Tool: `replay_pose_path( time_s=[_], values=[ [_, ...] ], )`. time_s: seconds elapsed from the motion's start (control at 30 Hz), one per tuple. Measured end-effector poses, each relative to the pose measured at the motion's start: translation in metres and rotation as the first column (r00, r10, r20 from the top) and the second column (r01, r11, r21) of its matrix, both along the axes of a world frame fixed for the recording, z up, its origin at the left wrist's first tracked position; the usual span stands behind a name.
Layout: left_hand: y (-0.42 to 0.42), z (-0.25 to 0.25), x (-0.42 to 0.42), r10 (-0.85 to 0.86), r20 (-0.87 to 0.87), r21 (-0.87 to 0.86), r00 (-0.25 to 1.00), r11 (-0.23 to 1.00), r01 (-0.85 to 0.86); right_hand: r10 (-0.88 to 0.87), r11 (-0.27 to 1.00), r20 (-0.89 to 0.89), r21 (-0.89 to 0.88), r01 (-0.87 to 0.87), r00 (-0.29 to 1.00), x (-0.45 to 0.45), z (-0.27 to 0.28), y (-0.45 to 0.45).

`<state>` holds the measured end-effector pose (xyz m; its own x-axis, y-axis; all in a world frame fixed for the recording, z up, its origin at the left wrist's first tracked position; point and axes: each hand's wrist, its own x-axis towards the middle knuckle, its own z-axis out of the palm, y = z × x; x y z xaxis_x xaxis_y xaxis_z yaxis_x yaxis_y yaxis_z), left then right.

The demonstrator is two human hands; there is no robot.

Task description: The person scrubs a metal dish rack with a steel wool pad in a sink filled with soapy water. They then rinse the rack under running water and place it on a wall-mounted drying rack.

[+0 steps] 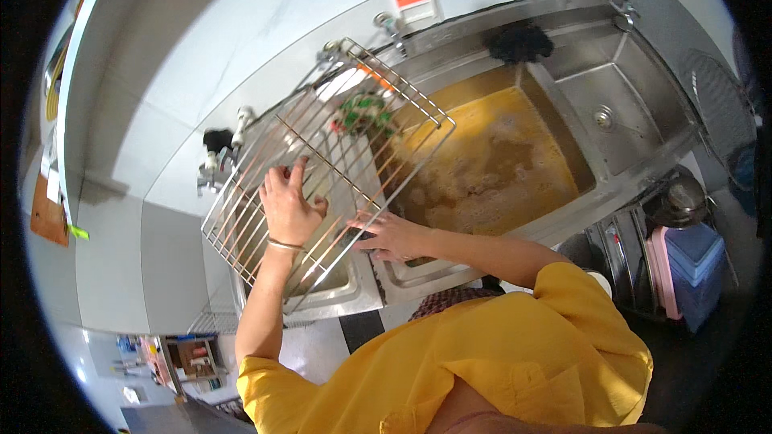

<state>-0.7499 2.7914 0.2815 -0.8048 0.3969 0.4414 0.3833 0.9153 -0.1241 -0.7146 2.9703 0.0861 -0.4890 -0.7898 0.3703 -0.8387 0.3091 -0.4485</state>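
Observation:
A metal wire rack [329, 160] lies tilted across the left sink basin and the divider, with many parallel wires. My left hand [291, 205], with a bangle at its wrist, is on the rack's left half, its fingers curled at the wires and the thumb apart. Under the rack's near edge, my right hand [395, 238] has its fingers around a dark scouring pad [357, 237], partly hidden by wires and fingers. Brownish, foamy water [494, 163] fills the middle basin. A green mesh bundle [363, 113] shows through the wires, blurred.
The right basin [603, 114] has a drain. A black cloth [518, 43] hangs over the back ledge. Taps [391, 27] line the wall. Blue plastic containers [690, 271] and a metal pot lid [683, 196] stand at the right. A shelf edge [81, 72] rises at the left.

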Motion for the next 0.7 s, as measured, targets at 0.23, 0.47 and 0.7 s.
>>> replay_pose_path(
  time_s=[0.23, 0.47, 0.7],
  values=[
    [0.145, -0.017, -0.018, -0.307, 0.235, 0.049, 0.922, 0.951, 0.305, -0.426, 0.859, 0.467, -0.059, 0.508, 0.774, 0.040, -0.023, 0.222],
    [0.353, -0.050, -0.049, -0.303, 0.574, 0.069, 0.760, 0.944, 0.324, -0.503, 0.005, 0.811, -0.343, 0.939, 0.299, 0.068, -0.006, 0.511],
    [0.557, -0.091, -0.095, -0.259, 0.677, 0.121, 0.689, 0.963, 0.242, -0.966, -0.006, 0.229, -0.495, 0.869, 0.124, -0.069, 0.079, 0.717]
  ],
)
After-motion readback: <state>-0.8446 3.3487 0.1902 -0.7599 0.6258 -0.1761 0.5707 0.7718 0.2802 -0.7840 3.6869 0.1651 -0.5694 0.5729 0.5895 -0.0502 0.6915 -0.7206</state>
